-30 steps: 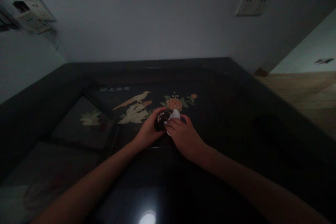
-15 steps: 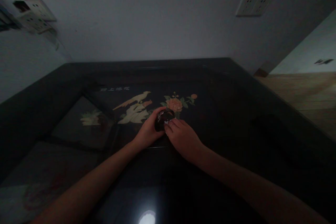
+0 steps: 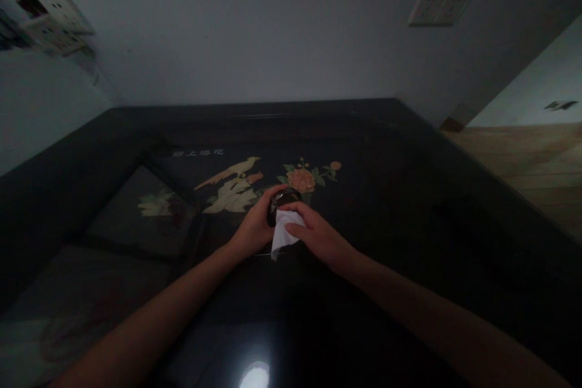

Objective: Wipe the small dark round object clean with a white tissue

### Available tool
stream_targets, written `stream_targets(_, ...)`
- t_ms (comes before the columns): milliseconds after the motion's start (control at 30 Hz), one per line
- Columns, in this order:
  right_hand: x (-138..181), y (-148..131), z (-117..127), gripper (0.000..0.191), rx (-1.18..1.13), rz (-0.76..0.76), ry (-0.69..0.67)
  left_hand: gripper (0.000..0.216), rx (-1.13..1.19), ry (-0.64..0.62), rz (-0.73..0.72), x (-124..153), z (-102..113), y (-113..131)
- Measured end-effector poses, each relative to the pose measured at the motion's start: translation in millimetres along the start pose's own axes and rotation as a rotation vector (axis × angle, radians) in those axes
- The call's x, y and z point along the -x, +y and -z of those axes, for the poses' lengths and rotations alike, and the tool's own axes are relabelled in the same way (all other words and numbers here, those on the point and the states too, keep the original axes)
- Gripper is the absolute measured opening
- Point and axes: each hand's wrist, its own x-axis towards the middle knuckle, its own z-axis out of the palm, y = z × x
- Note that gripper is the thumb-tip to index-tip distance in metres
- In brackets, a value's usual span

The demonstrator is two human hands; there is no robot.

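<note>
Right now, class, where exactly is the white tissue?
In the head view, the white tissue is just below centre, pinched in the right hand, at the near side of the dark shiny object the left hand holds.

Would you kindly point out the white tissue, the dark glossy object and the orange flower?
White tissue (image 3: 282,233), head view: middle of its sheet.
Dark glossy object (image 3: 285,196), head view: upper part.
Orange flower (image 3: 301,180), head view: middle of its petals.

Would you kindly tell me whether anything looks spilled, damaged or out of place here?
Nothing plainly stands out. The left hand grips a dark, shiny object, and the right hand holds a white tissue close by it. The light is too dim to rule out small marks or scratches.
</note>
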Motion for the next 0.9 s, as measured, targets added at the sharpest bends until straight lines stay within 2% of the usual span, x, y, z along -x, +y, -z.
stream_targets(167,0,-1,4,0.033,0.366,0.123,-0.079,0.073,-0.025,-0.021,0.009,2,1,-3)
stream_targets(300,2,-2,7,0.032,0.852,0.314,-0.144,0.071,-0.072,-0.030,-0.001,2,2,-4)
stream_targets(400,5,0,6,0.032,1.225,0.447,-0.068,0.070,-0.093,-0.023,0.005,1,2,-1)
stream_targets(500,7,5,1,0.031,1.427,0.540,0.030,0.070,-0.106,-0.013,0.011,0,2,0)
stream_targets(667,8,13,-10,0.033,1.483,0.539,0.077,0.070,-0.118,-0.041,-0.007,2,1,-4)
stream_targets(900,8,3,-9,0.032,1.181,0.397,-0.004,0.069,-0.099,-0.041,-0.013,2,1,-6)
